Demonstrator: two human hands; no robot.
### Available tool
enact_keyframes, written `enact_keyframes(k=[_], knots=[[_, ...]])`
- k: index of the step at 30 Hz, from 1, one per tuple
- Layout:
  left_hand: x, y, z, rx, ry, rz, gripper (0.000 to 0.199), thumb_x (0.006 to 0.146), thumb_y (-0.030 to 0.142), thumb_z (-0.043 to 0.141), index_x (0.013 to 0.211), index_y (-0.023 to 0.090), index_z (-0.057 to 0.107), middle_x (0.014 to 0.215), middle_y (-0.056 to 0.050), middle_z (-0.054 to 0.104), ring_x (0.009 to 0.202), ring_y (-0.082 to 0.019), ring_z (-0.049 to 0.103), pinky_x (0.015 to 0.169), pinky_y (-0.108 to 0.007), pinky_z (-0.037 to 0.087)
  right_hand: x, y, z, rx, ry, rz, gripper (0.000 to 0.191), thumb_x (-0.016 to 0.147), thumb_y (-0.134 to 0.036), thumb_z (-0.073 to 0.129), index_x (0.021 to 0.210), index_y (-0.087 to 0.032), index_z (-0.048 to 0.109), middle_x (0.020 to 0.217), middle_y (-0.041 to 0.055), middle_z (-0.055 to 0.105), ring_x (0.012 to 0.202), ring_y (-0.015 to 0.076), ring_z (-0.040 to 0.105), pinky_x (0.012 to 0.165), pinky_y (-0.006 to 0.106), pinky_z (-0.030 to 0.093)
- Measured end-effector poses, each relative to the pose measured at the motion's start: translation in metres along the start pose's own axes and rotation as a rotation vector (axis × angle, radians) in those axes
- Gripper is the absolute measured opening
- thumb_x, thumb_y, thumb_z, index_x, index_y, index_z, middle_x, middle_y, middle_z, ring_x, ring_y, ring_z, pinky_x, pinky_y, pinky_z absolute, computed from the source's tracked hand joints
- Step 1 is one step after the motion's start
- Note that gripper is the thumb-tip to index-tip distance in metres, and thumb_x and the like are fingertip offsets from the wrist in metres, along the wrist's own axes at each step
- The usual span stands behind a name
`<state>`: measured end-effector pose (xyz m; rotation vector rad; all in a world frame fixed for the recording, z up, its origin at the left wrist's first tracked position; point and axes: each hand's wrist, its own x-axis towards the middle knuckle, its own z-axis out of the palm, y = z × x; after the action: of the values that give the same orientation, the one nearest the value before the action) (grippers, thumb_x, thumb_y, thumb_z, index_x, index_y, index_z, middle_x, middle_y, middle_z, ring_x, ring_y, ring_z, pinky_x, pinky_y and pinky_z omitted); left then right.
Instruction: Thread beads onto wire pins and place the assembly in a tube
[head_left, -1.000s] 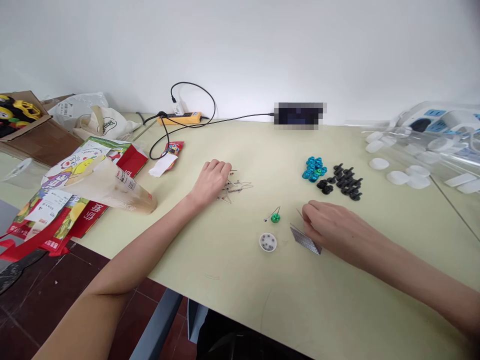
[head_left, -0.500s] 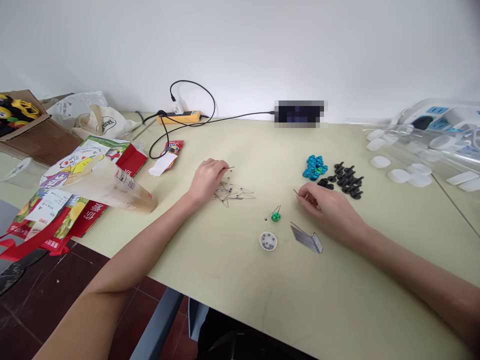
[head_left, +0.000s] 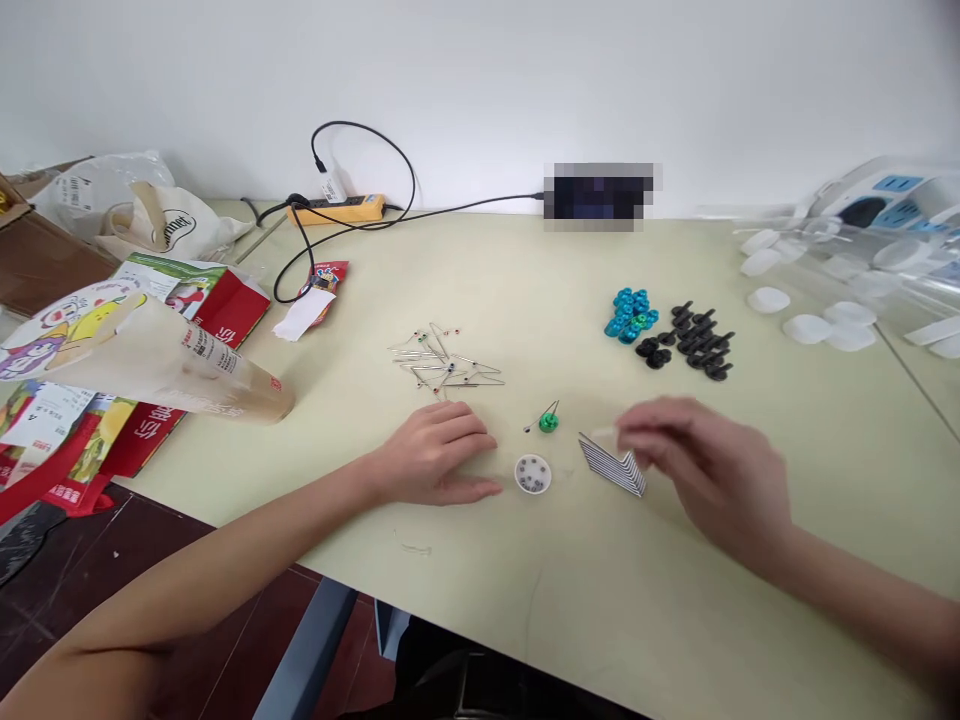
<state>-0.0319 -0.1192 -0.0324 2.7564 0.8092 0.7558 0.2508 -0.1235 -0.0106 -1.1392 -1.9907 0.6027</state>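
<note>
Pale green desk [head_left: 465, 270], running back to a white wall [head_left: 465, 90]. Along its far edge sit an orange power strip [head_left: 352, 209], a looping black cable [head_left: 409, 165] and a dark, pixelated device [head_left: 596, 198]. A cardboard box [head_left: 52, 260], a red paper bag [head_left: 146, 440] and a drink cup [head_left: 202, 370], partly hiding the bag, crowd the left side. Blue pieces [head_left: 628, 318] and black pieces [head_left: 701, 342] cluster toward the right edge, short of some white discs [head_left: 814, 329]. Half a second ago my left hand [head_left: 435, 455] covered part of the heap of bent wires [head_left: 450, 370]; now the heap lies uncovered mid-desk, and that hand is nearer the front edge, fingers and thumb parted. My right hand [head_left: 709, 475] has shifted toward the right edge, fingers drawn together beside a row of bent rods [head_left: 609, 468]; blur keeps me from telling whether it grips anything. Between my hands, a small white dish [head_left: 517, 478] holds grey beads [head_left: 540, 485], with a green piece [head_left: 549, 424] just beyond it. The cup contains pale brown drink [head_left: 259, 395].
</note>
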Motion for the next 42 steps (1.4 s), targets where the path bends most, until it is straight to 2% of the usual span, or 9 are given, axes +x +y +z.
enact_keyframes(k=[2, 5, 8, 10, 14, 17, 25, 35, 42], knots=[[0.000, 0.011, 0.004, -0.069, 0.016, -0.102, 0.048, 0.073, 0.050, 0.064, 0.105, 0.014, 0.058, 0.092, -0.011, 0.063, 0.084, -0.021, 0.055, 0.074, -0.034, 0.048, -0.020, -0.006, 0.002, -0.018, -0.131, -0.106, 0.020, 0.090, -0.012, 0.046, 0.101, -0.025, 0.058, 0.066, -0.0051, 0.063, 0.048, 0.0077, 0.056, 0.047, 0.019, 0.045], [0.008, 0.026, 0.011, -0.177, -0.030, -0.243, 0.058, 0.069, 0.054, 0.067, 0.111, 0.016, 0.055, 0.104, -0.012, 0.059, 0.093, -0.022, 0.053, 0.083, -0.037, 0.048, -0.039, -0.007, 0.005, -0.052, -0.181, -0.318, 0.026, 0.092, -0.006, 0.039, 0.105, -0.020, 0.055, 0.076, -0.0007, 0.067, 0.058, 0.0092, 0.061, 0.054, 0.020, 0.049], [0.015, 0.036, 0.016, -0.257, -0.088, -0.311, 0.039, 0.077, 0.040, 0.064, 0.108, 0.019, 0.056, 0.106, -0.010, 0.057, 0.098, -0.022, 0.051, 0.087, -0.036, 0.046, -0.041, -0.002, 0.009, -0.158, -0.213, -0.517, 0.020, 0.091, -0.007, 0.043, 0.103, -0.015, 0.056, 0.088, 0.0064, 0.066, 0.074, 0.0146, 0.063, 0.061, 0.025, 0.051], [0.018, 0.039, 0.017, -0.330, -0.111, -0.321, 0.029, 0.081, 0.031, 0.061, 0.107, 0.019, 0.054, 0.105, -0.009, 0.057, 0.101, -0.021, 0.051, 0.088, -0.036, 0.045, -0.039, 0.001, 0.013, -0.209, -0.201, -0.582, 0.017, 0.088, -0.006, 0.048, 0.100, -0.013, 0.058, 0.087, 0.0068, 0.065, 0.076, 0.0163, 0.062, 0.065, 0.028, 0.050], [0.018, 0.039, 0.014, -0.544, -0.156, -0.364, 0.023, 0.080, 0.023, 0.060, 0.100, 0.020, 0.051, 0.103, -0.007, 0.057, 0.092, -0.017, 0.055, 0.080, -0.030, 0.047, -0.038, 0.006, 0.023, -0.236, -0.145, -0.601, 0.014, 0.083, -0.007, 0.058, 0.095, -0.014, 0.060, 0.080, 0.0039, 0.063, 0.069, 0.0154, 0.058, 0.068, 0.031, 0.050], [0.018, 0.040, 0.013, -0.614, -0.188, -0.408, 0.021, 0.078, 0.022, 0.061, 0.096, 0.020, 0.050, 0.103, -0.006, 0.056, 0.086, -0.016, 0.056, 0.075, -0.028, 0.047, -0.041, 0.008, 0.027, -0.269, -0.139, -0.570, 0.015, 0.083, -0.009, 0.058, 0.096, -0.017, 0.059, 0.079, 0.0028, 0.062, 0.067, 0.0151, 0.058, 0.066, 0.030, 0.049], [0.015, 0.043, 0.016, -0.611, -0.161, -0.432, 0.021, 0.078, 0.023, 0.062, 0.096, 0.021, 0.050, 0.102, -0.006, 0.055, 0.086, -0.017, 0.055, 0.074, -0.029, 0.047, -0.043, 0.010, 0.028, -0.330, -0.185, -0.559, 0.014, 0.090, -0.018, 0.052, 0.103, -0.022, 0.055, 0.078, 0.0008, 0.062, 0.067, 0.0148, 0.059, 0.064, 0.030, 0.049], [0.015, 0.044, 0.015, -0.605, -0.183, -0.408, 0.020, 0.079, 0.022, 0.061, 0.096, 0.019, 0.050, 0.102, -0.006, 0.054, 0.087, -0.016, 0.054, 0.073, -0.028, 0.047, -0.043, 0.010, 0.026, -0.288, -0.228, -0.628, 0.020, 0.088, -0.009, 0.049, 0.105, -0.017, 0.056, 0.083, 0.0052, 0.061, 0.075, 0.0170, 0.058, 0.066, 0.030, 0.047], [0.015, 0.045, 0.016, -0.596, -0.173, -0.406, 0.020, 0.078, 0.022, 0.061, 0.094, 0.020, 0.050, 0.101, -0.006, 0.054, 0.086, -0.016, 0.054, 0.073, -0.028, 0.046, -0.043, 0.010, 0.028, -0.266, -0.245, -0.651, 0.024, 0.086, -0.005, 0.047, 0.107, -0.014, 0.055, 0.080, 0.0059, 0.059, 0.073, 0.0176, 0.056, 0.062, 0.031, 0.046]])
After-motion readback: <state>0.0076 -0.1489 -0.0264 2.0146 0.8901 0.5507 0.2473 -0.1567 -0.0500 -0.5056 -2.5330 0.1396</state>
